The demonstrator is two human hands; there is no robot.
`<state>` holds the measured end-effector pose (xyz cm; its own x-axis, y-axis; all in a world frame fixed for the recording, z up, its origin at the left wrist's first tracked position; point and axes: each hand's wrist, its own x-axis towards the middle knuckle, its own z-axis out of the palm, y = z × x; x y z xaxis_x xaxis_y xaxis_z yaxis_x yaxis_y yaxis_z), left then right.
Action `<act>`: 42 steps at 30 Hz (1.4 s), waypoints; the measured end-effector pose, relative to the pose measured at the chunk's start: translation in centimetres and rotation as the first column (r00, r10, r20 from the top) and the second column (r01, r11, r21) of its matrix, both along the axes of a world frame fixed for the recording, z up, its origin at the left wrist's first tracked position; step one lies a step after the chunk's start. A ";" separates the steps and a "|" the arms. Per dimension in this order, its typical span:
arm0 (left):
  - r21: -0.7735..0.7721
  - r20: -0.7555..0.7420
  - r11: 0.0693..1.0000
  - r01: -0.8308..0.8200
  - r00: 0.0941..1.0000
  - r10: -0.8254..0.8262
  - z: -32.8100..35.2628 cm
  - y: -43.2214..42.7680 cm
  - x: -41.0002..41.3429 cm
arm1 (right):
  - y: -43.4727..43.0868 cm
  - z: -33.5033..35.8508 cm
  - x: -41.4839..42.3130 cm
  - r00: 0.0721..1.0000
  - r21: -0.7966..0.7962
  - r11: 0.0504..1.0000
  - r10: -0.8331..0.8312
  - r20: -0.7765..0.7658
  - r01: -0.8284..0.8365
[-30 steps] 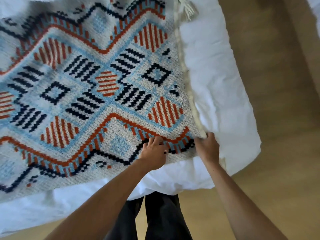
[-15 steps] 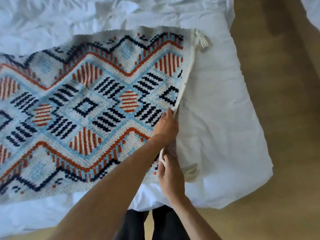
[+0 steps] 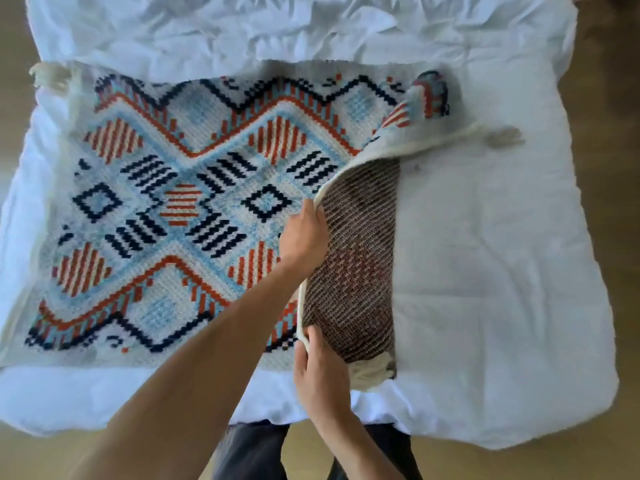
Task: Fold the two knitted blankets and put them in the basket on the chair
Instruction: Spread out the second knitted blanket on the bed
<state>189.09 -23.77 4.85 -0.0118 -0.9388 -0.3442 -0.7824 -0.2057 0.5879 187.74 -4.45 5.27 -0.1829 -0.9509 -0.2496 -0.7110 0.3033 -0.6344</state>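
A knitted blanket (image 3: 194, 209) with blue, orange and dark zigzags and diamonds lies spread on a white bed. Its right edge is lifted and turned over toward the left, showing the dark speckled underside (image 3: 360, 258). My left hand (image 3: 304, 237) grips the cream border of that edge near its middle. My right hand (image 3: 318, 368) pinches the same border at the near corner. A tassel (image 3: 502, 136) trails from the far right corner onto the sheet. Neither a second blanket, a basket nor a chair is in view.
The white duvet (image 3: 502, 271) covers the bed, rumpled at the far side. Wooden floor (image 3: 623, 237) runs along the right and the near edge. My dark trouser legs (image 3: 252, 452) stand against the bed's near edge.
The view has swung left and pulled back. Both hands have carried the blanket's right edge up and leftward, so more of the underside shows.
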 end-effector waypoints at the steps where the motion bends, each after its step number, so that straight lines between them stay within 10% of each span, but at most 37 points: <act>1: 0.003 0.016 1.000 -0.005 1.000 0.005 -0.1 -0.4 2.1 | -0.3 0.1 1.7 1.000 0.015 1.000 0.003 0.005 -0.003; 42: 0.116 0.123 0.993 -0.030 0.992 0.016 -9.0 -6.3 56.0 | -5.9 -4.0 52.6 0.998 0.201 0.978 0.059 0.019 -0.062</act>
